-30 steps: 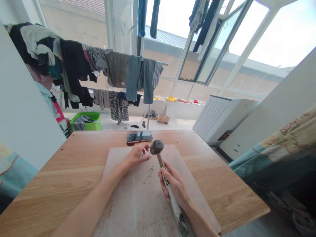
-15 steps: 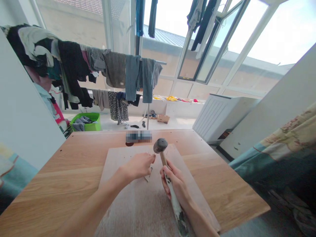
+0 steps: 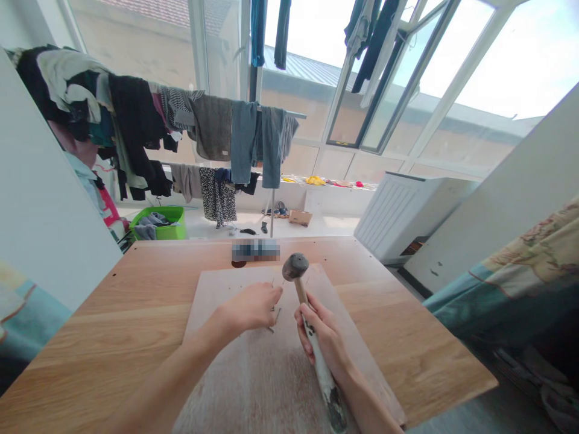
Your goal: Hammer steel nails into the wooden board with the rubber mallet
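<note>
My right hand (image 3: 323, 328) is wrapped round a mallet (image 3: 295, 267) by its worn, pale-painted handle. Its dark head is raised above a whitish scuffed board (image 3: 253, 374). Over the board, just left of the mallet head, my left hand (image 3: 257, 306) is closed with fingertips pinched; a thin nail (image 3: 283, 282) shows at them, though the grip itself is mostly hidden. Below those fingers lie a few loose thin nails (image 3: 277, 314), partly covered by the hand. Another slim nail (image 3: 307, 279) stands up from the board right of the mallet head.
The board lies on a wood-grain table (image 3: 398, 337). A blurred-out object (image 3: 256, 249) sits by its far edge. Beyond are a rack of hanging clothes (image 3: 212, 129), a green basket (image 3: 181, 224) and a white ribbed cabinet (image 3: 389, 205). Curtains (image 3: 479, 283) hang at the right.
My left hand has shifted very slightly left and down, uncovering more of the loose nails. The right hand and mallet keep nearly the same pose; the whole view has drifted slightly.
</note>
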`<move>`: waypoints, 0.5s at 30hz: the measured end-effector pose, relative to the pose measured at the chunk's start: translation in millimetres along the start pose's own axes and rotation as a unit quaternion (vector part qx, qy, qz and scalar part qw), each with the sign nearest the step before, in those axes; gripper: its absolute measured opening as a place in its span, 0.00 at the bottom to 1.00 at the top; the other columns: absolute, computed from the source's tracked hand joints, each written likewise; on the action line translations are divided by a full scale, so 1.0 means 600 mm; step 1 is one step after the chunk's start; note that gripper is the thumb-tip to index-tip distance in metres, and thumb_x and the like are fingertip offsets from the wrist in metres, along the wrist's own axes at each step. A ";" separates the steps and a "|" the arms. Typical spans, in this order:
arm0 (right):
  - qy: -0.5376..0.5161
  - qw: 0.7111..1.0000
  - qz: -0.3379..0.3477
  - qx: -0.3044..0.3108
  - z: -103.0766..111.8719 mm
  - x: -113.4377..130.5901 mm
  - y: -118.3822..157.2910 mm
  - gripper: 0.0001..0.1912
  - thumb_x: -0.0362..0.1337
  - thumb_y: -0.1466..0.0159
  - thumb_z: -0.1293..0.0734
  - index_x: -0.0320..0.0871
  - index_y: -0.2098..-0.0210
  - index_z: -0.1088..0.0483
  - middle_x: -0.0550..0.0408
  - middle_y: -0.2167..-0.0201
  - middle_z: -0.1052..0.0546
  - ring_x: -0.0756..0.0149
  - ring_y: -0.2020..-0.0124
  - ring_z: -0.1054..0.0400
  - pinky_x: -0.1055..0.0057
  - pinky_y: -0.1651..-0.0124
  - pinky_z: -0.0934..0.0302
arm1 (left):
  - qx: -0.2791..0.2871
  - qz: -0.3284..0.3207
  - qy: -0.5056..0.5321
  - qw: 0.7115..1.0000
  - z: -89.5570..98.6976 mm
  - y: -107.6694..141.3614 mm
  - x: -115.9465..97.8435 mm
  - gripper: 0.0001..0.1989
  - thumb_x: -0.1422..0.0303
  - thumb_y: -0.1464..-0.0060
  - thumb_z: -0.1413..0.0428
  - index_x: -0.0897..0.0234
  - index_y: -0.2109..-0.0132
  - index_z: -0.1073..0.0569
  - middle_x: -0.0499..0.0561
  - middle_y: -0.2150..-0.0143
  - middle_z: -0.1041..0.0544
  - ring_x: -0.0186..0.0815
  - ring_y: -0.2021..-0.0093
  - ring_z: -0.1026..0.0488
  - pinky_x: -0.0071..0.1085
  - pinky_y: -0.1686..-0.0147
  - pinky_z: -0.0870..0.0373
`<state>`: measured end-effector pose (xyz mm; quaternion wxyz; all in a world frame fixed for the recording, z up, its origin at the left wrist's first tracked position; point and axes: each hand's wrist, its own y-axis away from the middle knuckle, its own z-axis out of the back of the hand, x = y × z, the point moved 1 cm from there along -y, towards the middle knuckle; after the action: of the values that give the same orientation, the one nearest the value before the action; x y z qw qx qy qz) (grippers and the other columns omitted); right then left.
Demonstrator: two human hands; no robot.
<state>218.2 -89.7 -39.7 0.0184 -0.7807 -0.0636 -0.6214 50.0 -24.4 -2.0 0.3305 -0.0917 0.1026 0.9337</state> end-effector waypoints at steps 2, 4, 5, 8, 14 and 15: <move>-0.001 1.000 0.000 0.001 0.001 -0.001 0.000 0.18 0.52 0.36 0.33 0.43 0.61 0.35 0.64 0.73 0.31 0.82 0.90 0.47 0.82 0.92 0.45 | 0.004 0.002 -0.009 1.000 0.000 -0.001 -0.003 0.09 0.74 0.53 0.43 0.63 0.62 0.27 0.58 0.63 0.21 0.47 0.62 0.23 0.34 0.68 0.33; 0.000 1.000 -0.003 0.002 0.001 -0.002 0.001 0.19 0.53 0.37 0.33 0.43 0.61 0.35 0.64 0.73 0.31 0.82 0.90 0.47 0.82 0.92 0.45 | 0.004 0.003 -0.014 1.000 -0.001 -0.002 -0.006 0.07 0.74 0.54 0.42 0.63 0.64 0.27 0.58 0.64 0.21 0.48 0.62 0.23 0.34 0.69 0.34; 0.001 1.000 -0.005 0.002 0.002 -0.001 0.001 0.19 0.53 0.37 0.33 0.43 0.61 0.35 0.64 0.73 0.31 0.82 0.90 0.47 0.82 0.92 0.45 | 0.004 0.003 -0.013 1.000 -0.001 -0.002 -0.006 0.06 0.73 0.54 0.41 0.63 0.65 0.27 0.58 0.64 0.21 0.48 0.62 0.23 0.34 0.69 0.34; 0.006 1.000 -0.006 -0.001 0.001 0.001 0.002 0.20 0.54 0.37 0.33 0.43 0.60 0.35 0.64 0.74 0.31 0.81 0.90 0.47 0.82 0.92 0.46 | 0.004 -0.004 0.013 1.000 0.006 0.002 0.000 0.06 0.73 0.56 0.40 0.63 0.67 0.27 0.55 0.68 0.22 0.45 0.66 0.24 0.32 0.72 0.37; 0.012 1.000 -0.005 -0.005 -0.001 0.004 0.002 0.19 0.53 0.36 0.33 0.43 0.62 0.34 0.66 0.78 0.33 0.81 0.91 0.49 0.82 0.92 0.47 | -0.061 -0.049 0.186 0.979 0.027 0.003 0.055 0.10 0.78 0.59 0.44 0.62 0.66 0.26 0.46 0.72 0.26 0.33 0.72 0.30 0.26 0.75 0.38; 0.010 1.000 -0.004 -0.005 -0.001 0.004 0.002 0.19 0.53 0.36 0.33 0.43 0.63 0.34 0.66 0.78 0.34 0.81 0.91 0.49 0.82 0.92 0.47 | -0.103 -0.045 0.226 0.968 0.026 -0.001 0.068 0.09 0.78 0.57 0.45 0.63 0.66 0.26 0.46 0.71 0.26 0.33 0.71 0.29 0.25 0.73 0.36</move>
<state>218.3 -90.6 -37.4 0.0127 -0.7742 -0.0638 -0.6296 17.2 4.4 3.3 0.3295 -0.3389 0.0738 0.8782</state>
